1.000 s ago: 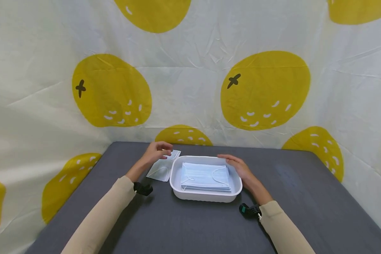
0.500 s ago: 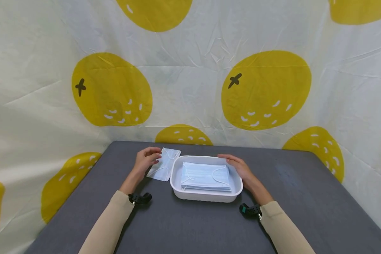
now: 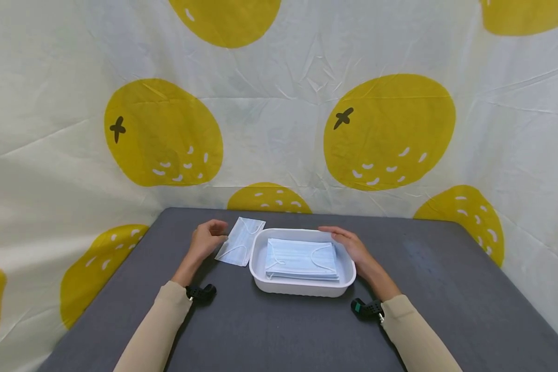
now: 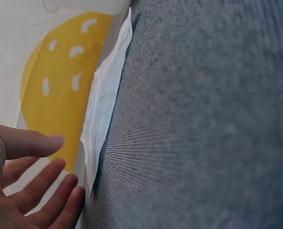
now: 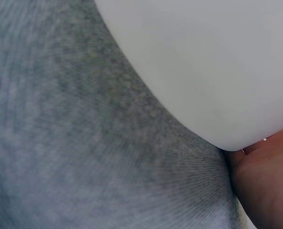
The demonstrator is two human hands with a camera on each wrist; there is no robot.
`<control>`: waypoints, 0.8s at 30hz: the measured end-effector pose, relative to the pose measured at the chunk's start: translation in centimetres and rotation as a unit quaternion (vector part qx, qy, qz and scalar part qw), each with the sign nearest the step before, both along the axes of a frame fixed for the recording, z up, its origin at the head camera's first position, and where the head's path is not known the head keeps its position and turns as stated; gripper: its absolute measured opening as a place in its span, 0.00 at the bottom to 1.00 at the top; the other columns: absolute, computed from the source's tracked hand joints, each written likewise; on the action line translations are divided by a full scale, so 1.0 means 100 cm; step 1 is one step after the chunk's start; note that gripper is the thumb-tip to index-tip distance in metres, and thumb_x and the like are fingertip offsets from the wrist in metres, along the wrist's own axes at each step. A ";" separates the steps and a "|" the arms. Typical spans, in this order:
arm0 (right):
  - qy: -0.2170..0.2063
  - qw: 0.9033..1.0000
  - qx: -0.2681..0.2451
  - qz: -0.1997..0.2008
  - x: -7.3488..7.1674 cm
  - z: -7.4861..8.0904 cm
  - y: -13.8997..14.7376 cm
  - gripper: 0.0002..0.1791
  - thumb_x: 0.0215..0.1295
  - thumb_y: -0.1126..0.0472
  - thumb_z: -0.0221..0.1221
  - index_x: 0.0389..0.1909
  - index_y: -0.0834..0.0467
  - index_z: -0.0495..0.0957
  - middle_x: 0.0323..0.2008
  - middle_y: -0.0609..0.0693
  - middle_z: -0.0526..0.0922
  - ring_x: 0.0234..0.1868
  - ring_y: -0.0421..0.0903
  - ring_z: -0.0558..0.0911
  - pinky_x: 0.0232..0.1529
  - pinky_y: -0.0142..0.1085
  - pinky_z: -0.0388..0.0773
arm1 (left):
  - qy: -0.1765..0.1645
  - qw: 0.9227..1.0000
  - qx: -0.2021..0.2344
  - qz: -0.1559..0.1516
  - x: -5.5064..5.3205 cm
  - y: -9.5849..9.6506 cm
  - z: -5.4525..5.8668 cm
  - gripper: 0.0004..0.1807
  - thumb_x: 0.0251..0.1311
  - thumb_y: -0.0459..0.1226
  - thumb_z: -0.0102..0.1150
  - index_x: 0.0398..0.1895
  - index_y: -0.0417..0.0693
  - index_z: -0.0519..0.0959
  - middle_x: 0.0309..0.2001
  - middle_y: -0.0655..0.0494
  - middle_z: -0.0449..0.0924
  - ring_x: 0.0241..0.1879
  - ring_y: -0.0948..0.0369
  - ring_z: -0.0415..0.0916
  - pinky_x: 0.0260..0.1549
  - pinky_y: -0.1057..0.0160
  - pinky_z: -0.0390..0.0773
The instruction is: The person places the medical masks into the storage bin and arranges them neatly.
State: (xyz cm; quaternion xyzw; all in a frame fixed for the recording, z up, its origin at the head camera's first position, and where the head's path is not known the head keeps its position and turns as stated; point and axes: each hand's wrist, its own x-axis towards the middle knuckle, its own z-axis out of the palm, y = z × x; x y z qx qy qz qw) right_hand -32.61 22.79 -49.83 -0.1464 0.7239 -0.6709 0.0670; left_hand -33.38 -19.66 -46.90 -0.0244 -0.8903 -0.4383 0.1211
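A flat pale-blue face mask with white ear loops lies on the dark grey cloth, just left of a white plastic tray. Inside the tray is a stack of folded-flat face masks. My left hand hovers at the left side of the loose mask, holding nothing. In the left wrist view its fingers are loosely spread, apart from the mask's edge. My right hand rests against the tray's right side, its fingers lying along the far right rim. The right wrist view shows mostly the tray wall.
A dark grey cloth covers the tabletop. Behind and beside it hangs a white curtain with large yellow fruit prints. Each wrist wears a black strap with a device, the left one and the right one.
My left hand has drawn back leftward from over the loose mask, uncovering it. The right hand, tray and stacked masks have stayed in place.
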 end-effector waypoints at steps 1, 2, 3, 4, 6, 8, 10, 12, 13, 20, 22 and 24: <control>0.000 1.000 -0.001 0.001 0.000 0.000 0.000 0.23 0.83 0.59 0.46 0.72 0.61 0.72 0.77 0.57 0.68 0.74 0.54 0.69 0.65 0.33 0.71 | -0.001 1.000 -0.007 -0.002 -0.001 0.000 0.000 0.21 0.59 0.30 0.69 0.58 0.41 0.83 0.56 0.40 0.85 0.55 0.45 0.84 0.51 0.49 0.84; 0.001 1.000 0.000 0.000 0.000 -0.001 0.000 0.23 0.83 0.59 0.46 0.72 0.61 0.72 0.77 0.57 0.68 0.74 0.53 0.69 0.65 0.33 0.71 | -0.002 1.000 -0.016 -0.006 -0.001 -0.001 -0.001 0.22 0.59 0.30 0.69 0.59 0.41 0.83 0.57 0.40 0.85 0.55 0.44 0.84 0.52 0.48 0.84; 0.001 1.000 -0.001 0.000 -0.001 -0.001 0.000 0.23 0.82 0.59 0.46 0.72 0.61 0.72 0.77 0.57 0.68 0.74 0.53 0.69 0.64 0.33 0.71 | -0.003 1.000 -0.020 -0.011 -0.002 -0.001 -0.001 0.24 0.58 0.30 0.70 0.60 0.41 0.82 0.57 0.39 0.84 0.55 0.44 0.84 0.53 0.47 0.84; 0.000 1.000 -0.001 0.000 -0.001 -0.001 0.000 0.23 0.82 0.59 0.46 0.72 0.61 0.72 0.77 0.57 0.68 0.74 0.53 0.70 0.64 0.32 0.71 | -0.003 1.000 -0.026 -0.015 -0.002 -0.001 -0.001 0.25 0.58 0.30 0.70 0.60 0.41 0.82 0.57 0.39 0.84 0.55 0.43 0.84 0.53 0.46 0.84; -0.001 1.000 0.001 -0.001 -0.002 -0.002 0.000 0.23 0.83 0.59 0.46 0.72 0.61 0.72 0.77 0.56 0.68 0.73 0.52 0.70 0.64 0.32 0.72 | 0.001 0.999 -0.039 -0.021 -0.002 -0.001 0.000 0.26 0.56 0.30 0.70 0.61 0.40 0.81 0.57 0.38 0.84 0.55 0.42 0.84 0.53 0.45 0.84; -0.001 1.000 0.005 -0.001 -0.002 -0.001 0.000 0.23 0.83 0.58 0.46 0.72 0.60 0.72 0.77 0.56 0.68 0.73 0.51 0.70 0.65 0.33 0.71 | 0.007 0.998 -0.056 -0.025 -0.002 -0.001 0.001 0.28 0.55 0.29 0.71 0.61 0.40 0.81 0.57 0.37 0.84 0.54 0.42 0.85 0.53 0.43 0.84; 0.000 1.000 0.007 0.000 -0.002 -0.001 0.000 0.23 0.83 0.58 0.46 0.72 0.60 0.72 0.77 0.56 0.68 0.72 0.49 0.72 0.65 0.33 0.71 | 0.012 0.997 -0.075 -0.024 -0.002 0.000 0.001 0.29 0.52 0.29 0.73 0.61 0.40 0.81 0.56 0.37 0.84 0.52 0.42 0.85 0.52 0.43 0.84; 0.003 1.000 0.009 0.000 -0.002 0.000 0.000 0.23 0.83 0.58 0.46 0.72 0.60 0.72 0.76 0.56 0.68 0.69 0.44 0.73 0.64 0.32 0.71 | 0.017 0.996 -0.089 -0.021 -0.001 0.000 0.002 0.30 0.49 0.28 0.74 0.60 0.40 0.82 0.55 0.37 0.85 0.51 0.42 0.86 0.52 0.42 0.83; 0.004 1.000 0.009 0.000 -0.002 0.000 0.000 0.23 0.83 0.57 0.46 0.72 0.60 0.72 0.76 0.56 0.68 0.68 0.42 0.74 0.64 0.31 0.72 | 0.018 0.995 -0.095 -0.018 -0.001 0.000 0.002 0.30 0.48 0.28 0.75 0.59 0.41 0.82 0.55 0.38 0.85 0.50 0.42 0.86 0.52 0.41 0.83; 0.008 1.000 0.009 0.001 -0.002 0.001 0.001 0.24 0.82 0.56 0.47 0.72 0.61 0.72 0.76 0.57 0.68 0.62 0.33 0.76 0.60 0.27 0.73 | 0.016 0.994 -0.106 -0.010 -0.001 0.000 0.001 0.30 0.46 0.27 0.77 0.58 0.40 0.82 0.54 0.37 0.85 0.49 0.43 0.87 0.52 0.40 0.82; 0.006 1.000 0.008 0.002 -0.002 0.000 0.001 0.24 0.82 0.56 0.47 0.72 0.61 0.72 0.76 0.57 0.68 0.62 0.33 0.76 0.61 0.27 0.73 | 0.016 0.994 -0.106 -0.011 -0.001 0.000 0.000 0.30 0.46 0.27 0.76 0.57 0.40 0.83 0.53 0.37 0.85 0.49 0.43 0.87 0.51 0.41 0.83; 0.003 1.000 0.006 0.001 -0.002 0.000 0.002 0.24 0.82 0.57 0.47 0.71 0.61 0.72 0.76 0.57 0.68 0.62 0.34 0.76 0.61 0.28 0.73 | 0.012 0.994 -0.103 -0.014 -0.001 0.000 -0.001 0.29 0.47 0.27 0.76 0.57 0.40 0.83 0.53 0.37 0.85 0.50 0.42 0.86 0.49 0.42 0.84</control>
